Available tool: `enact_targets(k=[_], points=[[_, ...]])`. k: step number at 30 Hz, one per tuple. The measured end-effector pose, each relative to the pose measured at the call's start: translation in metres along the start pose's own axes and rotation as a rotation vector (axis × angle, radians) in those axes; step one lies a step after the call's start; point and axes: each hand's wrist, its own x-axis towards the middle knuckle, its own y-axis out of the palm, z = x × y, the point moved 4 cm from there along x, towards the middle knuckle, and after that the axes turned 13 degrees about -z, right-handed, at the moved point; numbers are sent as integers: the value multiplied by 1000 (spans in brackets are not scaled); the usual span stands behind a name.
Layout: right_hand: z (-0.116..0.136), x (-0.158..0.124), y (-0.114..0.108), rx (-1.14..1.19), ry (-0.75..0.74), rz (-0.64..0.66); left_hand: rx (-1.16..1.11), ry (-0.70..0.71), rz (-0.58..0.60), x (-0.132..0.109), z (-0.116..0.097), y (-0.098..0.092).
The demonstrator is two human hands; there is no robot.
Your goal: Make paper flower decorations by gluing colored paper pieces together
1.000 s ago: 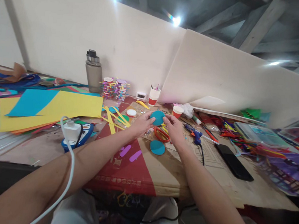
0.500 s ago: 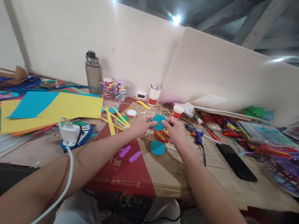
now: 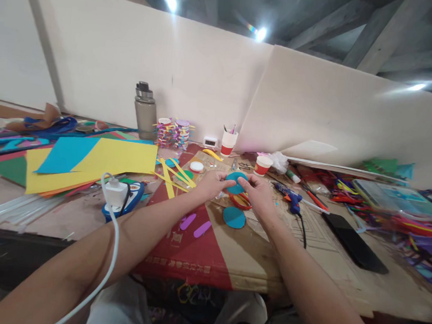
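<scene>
Between my two hands, a round blue disc (image 3: 236, 183) is held up above the cardboard. My left hand (image 3: 215, 184) pinches its left edge, and my right hand (image 3: 258, 190) grips the right edge with the thumb on the disc's face. Below it a second blue disc (image 3: 234, 217) lies flat on the cardboard. Red-handled scissors (image 3: 241, 201) rest just behind that disc, partly hidden by my right hand. Two purple strips with rounded ends (image 3: 202, 229) lie to the left. Yellow paper strips (image 3: 167, 182) cross each other past my left forearm.
A blue glue gun (image 3: 293, 201) and a black phone (image 3: 354, 242) lie on the right. Yellow sheets (image 3: 129, 157) are stacked left, near a white plug with a cable (image 3: 116, 192) hanging across my left arm. A bottle (image 3: 145, 113) and paper cups (image 3: 263, 165) stand behind.
The whole view has shifted, so things appear farther right and slightly lower. Both hands still hold the blue disc, and my right thumb and fingers lie a little further over it.
</scene>
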Motion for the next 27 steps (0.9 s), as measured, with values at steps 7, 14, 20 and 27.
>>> enact_targets(k=[7,14,20,27], points=[[-9,0,-1,138,92,-108,-48,-35,38,-9,-6,5],[-9,-1,6,251,149,-25,-35,-43,58,-4,-3,6],[-3,1,0,43,34,-67,31,-18,129,-5,-4,7],[-3,3,1,31,61,-21,-95,-73,59,-2,4,6]])
